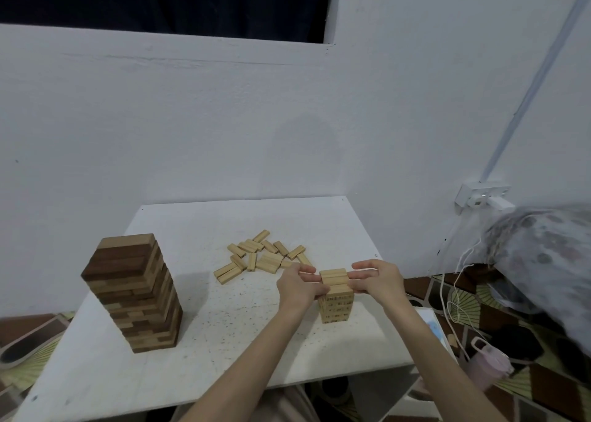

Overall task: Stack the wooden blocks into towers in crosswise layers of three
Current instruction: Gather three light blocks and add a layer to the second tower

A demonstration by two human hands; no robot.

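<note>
A short tower of light wooden blocks (336, 306) stands near the right edge of the white table (224, 341). Its top layer (333, 275) has blocks lying side by side. My left hand (299, 285) presses against the tower's left side, fingers stretched toward the top layer. My right hand (377, 277) touches the right side with straight fingers. Behind them lies a loose pile of light blocks (260, 257). A tall finished tower of dark and light blocks (134, 293) stands at the table's left.
The table sits against a white wall. To the right are a wall socket (483, 196) with white cables, a patterned bundle (543, 255), and a pink bottle (489, 365) on a patterned floor. A white box (431, 325) lies beside the table's right edge.
</note>
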